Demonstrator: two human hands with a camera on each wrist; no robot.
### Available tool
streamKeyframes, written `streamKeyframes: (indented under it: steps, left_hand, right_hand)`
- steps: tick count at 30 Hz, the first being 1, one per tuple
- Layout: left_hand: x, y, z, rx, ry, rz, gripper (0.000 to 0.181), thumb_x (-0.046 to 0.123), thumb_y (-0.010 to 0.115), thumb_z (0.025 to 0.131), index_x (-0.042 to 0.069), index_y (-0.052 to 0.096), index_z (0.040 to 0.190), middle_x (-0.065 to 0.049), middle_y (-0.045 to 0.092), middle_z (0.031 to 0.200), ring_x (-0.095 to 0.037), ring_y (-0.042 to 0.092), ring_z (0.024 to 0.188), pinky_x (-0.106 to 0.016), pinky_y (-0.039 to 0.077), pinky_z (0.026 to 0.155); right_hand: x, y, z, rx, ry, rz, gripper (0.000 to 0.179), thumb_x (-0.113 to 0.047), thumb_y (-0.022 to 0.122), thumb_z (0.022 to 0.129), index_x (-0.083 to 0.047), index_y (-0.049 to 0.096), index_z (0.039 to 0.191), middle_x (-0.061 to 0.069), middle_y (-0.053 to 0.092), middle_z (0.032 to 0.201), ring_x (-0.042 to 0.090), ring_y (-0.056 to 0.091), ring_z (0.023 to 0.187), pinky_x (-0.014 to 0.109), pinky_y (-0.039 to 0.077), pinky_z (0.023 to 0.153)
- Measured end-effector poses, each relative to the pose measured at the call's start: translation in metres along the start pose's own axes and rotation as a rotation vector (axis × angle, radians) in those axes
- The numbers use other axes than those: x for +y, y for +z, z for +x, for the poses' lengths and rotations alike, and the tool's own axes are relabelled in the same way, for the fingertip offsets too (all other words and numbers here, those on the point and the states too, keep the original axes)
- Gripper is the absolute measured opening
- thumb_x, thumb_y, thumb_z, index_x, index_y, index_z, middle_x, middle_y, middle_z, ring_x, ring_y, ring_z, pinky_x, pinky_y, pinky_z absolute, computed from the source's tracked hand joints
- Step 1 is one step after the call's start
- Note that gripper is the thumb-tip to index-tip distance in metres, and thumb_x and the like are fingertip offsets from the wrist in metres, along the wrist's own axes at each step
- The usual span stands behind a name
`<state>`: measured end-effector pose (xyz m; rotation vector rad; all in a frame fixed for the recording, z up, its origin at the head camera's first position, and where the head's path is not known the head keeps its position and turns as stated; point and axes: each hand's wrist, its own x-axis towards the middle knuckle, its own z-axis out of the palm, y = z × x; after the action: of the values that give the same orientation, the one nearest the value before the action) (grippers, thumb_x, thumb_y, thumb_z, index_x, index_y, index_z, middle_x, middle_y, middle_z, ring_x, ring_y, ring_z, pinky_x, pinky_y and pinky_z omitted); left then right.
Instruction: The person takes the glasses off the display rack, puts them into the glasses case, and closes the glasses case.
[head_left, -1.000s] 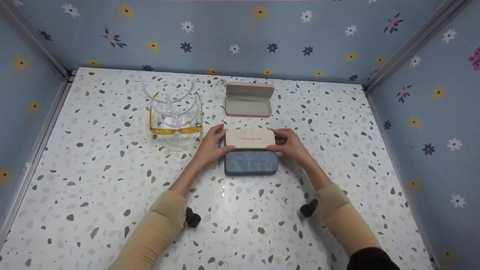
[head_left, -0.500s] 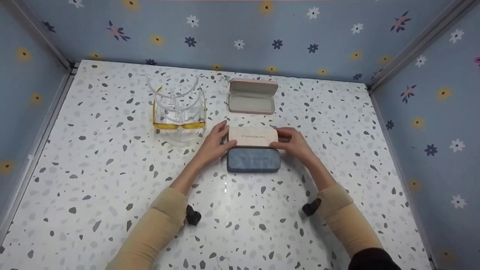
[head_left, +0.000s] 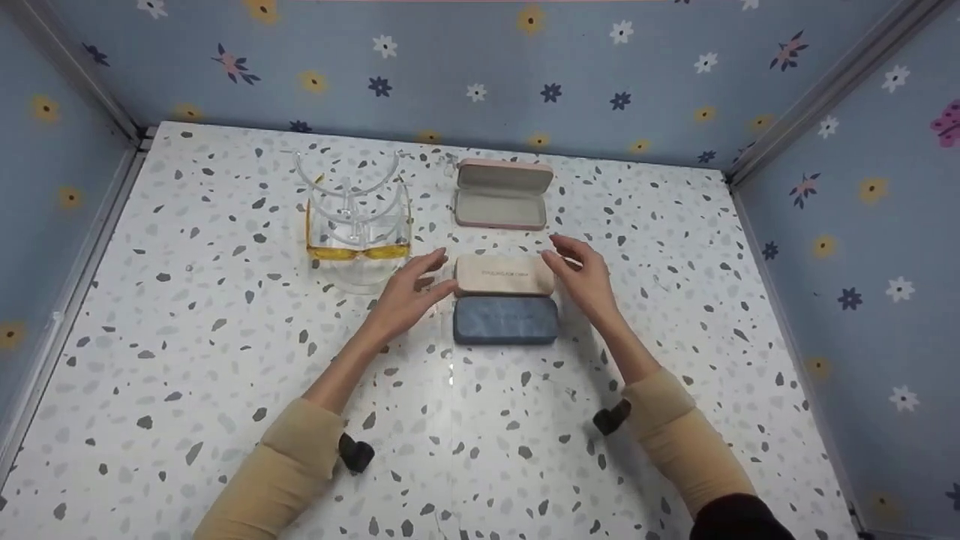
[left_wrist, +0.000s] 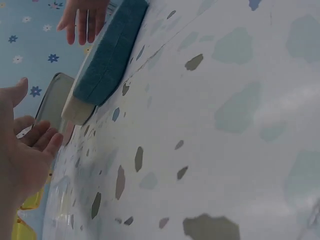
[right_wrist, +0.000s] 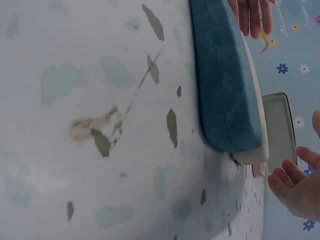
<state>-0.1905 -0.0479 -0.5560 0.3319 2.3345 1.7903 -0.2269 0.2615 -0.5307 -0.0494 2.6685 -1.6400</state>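
A cream glasses case (head_left: pixel 499 275) lies closed on the speckled table, right behind a closed blue glasses case (head_left: pixel 505 320). My left hand (head_left: pixel 405 296) is off the cream case's left end, fingers loosely bent and holding nothing. At the other end, my right hand (head_left: pixel 585 277) hovers with thumb and fingers apart, its thumb overlapping the case's corner in the head view. The left wrist view shows the blue case (left_wrist: pixel 112 52) in front of the cream one, with the fingers of my left hand (left_wrist: pixel 30 145) spread beside them.
Behind the cases stands an open pink glasses case (head_left: pixel 500 208) with a grey lining. To the left, yellow-framed glasses (head_left: pixel 358 253) sit on a clear display stand (head_left: pixel 349 195). Flower-patterned walls (head_left: pixel 480 67) enclose the back and sides of the table.
Both hands have let go of the cream case. The left hand has drawn back to the left, and the right hand has lifted and moved slightly away. The cases stay lined up.
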Motion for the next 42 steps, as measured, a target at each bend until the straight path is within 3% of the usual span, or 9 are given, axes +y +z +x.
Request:
streamKeyframes:
  steps: [7, 10, 14, 18, 21, 25, 32, 42]
  left_hand:
    - [0.007, -0.033, -0.020, 0.013, -0.015, 0.018, 0.055, 0.027, 0.067, 0.101, 0.007, 0.052, 0.150, -0.016, 0.066, 0.136, -0.031, 0.061, 0.130, -0.044, 0.049, 0.114]
    - [0.006, -0.051, -0.026, 0.048, -0.020, 0.053, 0.050, 0.030, 0.066, 0.102, 0.007, 0.057, 0.146, -0.016, 0.068, 0.131, -0.030, 0.064, 0.124, -0.045, 0.050, 0.112]
    - [0.004, -0.076, -0.037, 0.153, -0.064, 0.105, 0.046, 0.039, 0.063, 0.103, 0.011, 0.064, 0.139, -0.012, 0.070, 0.127, -0.023, 0.064, 0.117, -0.034, 0.052, 0.105]
    - [0.000, -0.100, -0.044, 0.296, -0.099, 0.115, 0.045, 0.047, 0.060, 0.103, 0.012, 0.070, 0.129, -0.009, 0.073, 0.119, -0.012, 0.065, 0.102, -0.018, 0.052, 0.088]
    - [-0.003, -0.115, -0.046, 0.387, -0.106, 0.105, 0.046, 0.049, 0.059, 0.103, 0.010, 0.071, 0.126, -0.010, 0.073, 0.111, -0.008, 0.066, 0.092, -0.015, 0.053, 0.080]
    - [-0.009, -0.131, -0.045, 0.457, -0.155, 0.074, 0.049, 0.050, 0.058, 0.103, 0.009, 0.070, 0.128, -0.003, 0.070, 0.107, -0.006, 0.064, 0.092, -0.014, 0.054, 0.081]
    - [-0.019, -0.147, -0.038, 0.490, -0.266, 0.035, 0.055, 0.055, 0.055, 0.102, 0.011, 0.065, 0.134, 0.008, 0.066, 0.107, -0.006, 0.062, 0.096, -0.016, 0.054, 0.086]
    - [-0.032, -0.159, -0.027, 0.414, -0.420, 0.007, 0.066, 0.062, 0.049, 0.102, 0.013, 0.055, 0.146, -0.006, 0.063, 0.130, -0.015, 0.061, 0.114, -0.029, 0.052, 0.103]
  right_hand:
    - [-0.027, 0.024, 0.005, 0.007, -0.058, 0.040, 0.044, -0.022, 0.070, 0.100, -0.001, 0.063, 0.137, 0.021, 0.063, 0.140, 0.033, 0.062, 0.131, 0.044, 0.050, 0.113]
    - [-0.039, 0.039, 0.008, -0.008, -0.068, 0.055, 0.042, -0.023, 0.068, 0.100, -0.001, 0.064, 0.136, 0.022, 0.064, 0.139, 0.033, 0.062, 0.131, 0.045, 0.050, 0.113]
    - [-0.054, 0.059, 0.011, -0.044, -0.072, 0.055, 0.042, -0.028, 0.066, 0.102, -0.003, 0.064, 0.136, 0.020, 0.065, 0.138, 0.030, 0.064, 0.129, 0.042, 0.051, 0.112]
    - [-0.065, 0.079, 0.016, -0.088, -0.068, 0.025, 0.044, -0.033, 0.063, 0.103, -0.004, 0.064, 0.137, 0.014, 0.069, 0.135, 0.025, 0.065, 0.126, 0.039, 0.052, 0.109]
    - [-0.069, 0.093, 0.021, -0.119, -0.032, 0.021, 0.046, -0.037, 0.062, 0.104, -0.005, 0.064, 0.136, 0.011, 0.070, 0.132, 0.022, 0.066, 0.123, 0.037, 0.053, 0.106]
    - [-0.070, 0.110, 0.026, -0.144, 0.037, 0.065, 0.045, -0.037, 0.061, 0.104, -0.005, 0.066, 0.134, 0.013, 0.071, 0.130, 0.025, 0.067, 0.121, 0.036, 0.058, 0.100]
    - [-0.072, 0.133, 0.035, -0.178, 0.093, 0.147, 0.044, -0.033, 0.061, 0.104, 0.002, 0.065, 0.132, 0.023, 0.066, 0.131, 0.039, 0.066, 0.122, 0.041, 0.059, 0.101]
    - [-0.081, 0.160, 0.040, -0.262, 0.138, 0.191, 0.045, -0.035, 0.059, 0.105, 0.002, 0.064, 0.131, 0.022, 0.068, 0.130, 0.037, 0.071, 0.113, 0.040, 0.061, 0.097]
